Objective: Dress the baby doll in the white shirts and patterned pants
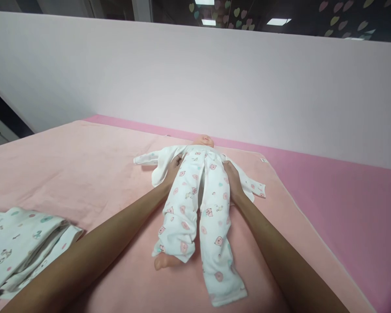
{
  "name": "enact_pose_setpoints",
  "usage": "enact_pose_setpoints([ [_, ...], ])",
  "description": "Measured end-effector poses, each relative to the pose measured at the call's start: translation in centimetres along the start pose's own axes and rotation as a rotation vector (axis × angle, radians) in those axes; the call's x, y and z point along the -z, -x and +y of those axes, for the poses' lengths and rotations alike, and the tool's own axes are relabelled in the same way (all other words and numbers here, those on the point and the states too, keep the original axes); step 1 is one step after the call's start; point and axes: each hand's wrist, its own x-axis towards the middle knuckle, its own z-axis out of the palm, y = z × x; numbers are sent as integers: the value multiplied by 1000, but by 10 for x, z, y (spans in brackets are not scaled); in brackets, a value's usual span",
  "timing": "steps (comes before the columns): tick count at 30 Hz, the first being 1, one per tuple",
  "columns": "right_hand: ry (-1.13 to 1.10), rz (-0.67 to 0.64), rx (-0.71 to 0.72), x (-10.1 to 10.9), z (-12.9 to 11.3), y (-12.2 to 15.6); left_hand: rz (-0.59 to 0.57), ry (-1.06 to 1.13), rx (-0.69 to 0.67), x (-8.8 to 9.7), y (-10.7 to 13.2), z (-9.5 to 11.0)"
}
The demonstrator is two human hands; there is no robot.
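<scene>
Currently in hand: trousers (184, 204), white with a pink print, worn by the doll (203, 141). It lies face up at the middle of the peach towel (84, 165), head away from me.
Left hand (173, 167): fingers curled shut on the waist edge of the trousers at the doll's side.
Right hand (232, 178): laid along the opposite hip with its fingertips at the waist. I cannot tell whether it pinches the cloth.
Fit: one bare foot (164, 261) shows below its cuff; the other foot is hidden inside its leg.
Top (159, 163): open and spread to both sides, partly under the hands.
Method, my judgement: hold both hands level and work the two sides evenly so the seat does not twist. Keep the top clear of the waistband.
Surroundings: folded garments (16, 243) at the near left, well apart; white panel (195, 78) behind.
</scene>
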Motion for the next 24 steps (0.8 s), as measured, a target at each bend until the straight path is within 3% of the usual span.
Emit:
enact_pose_setpoints([
  [7,430,-143,133,7,-37,-14,-218,-224,-22,9,-7,30],
  [10,399,-202,226,0,-45,-22,-318,-351,-125,9,-12,44],
  [12,300,-237,178,-6,-43,-29,-345,-379,-140,8,-17,46],
  [14,210,-241,65,-10,-37,-35,-305,-361,-99,6,-22,39],
  [17,206,-193,-40,-12,-23,-40,-144,-368,-29,2,-29,22],
  [19,260,-165,-56,-12,-16,-42,-68,-432,-40,1,-32,14],
  [24,451,-39,-29,-19,-20,-41,-50,-675,-140,3,-30,16],
])
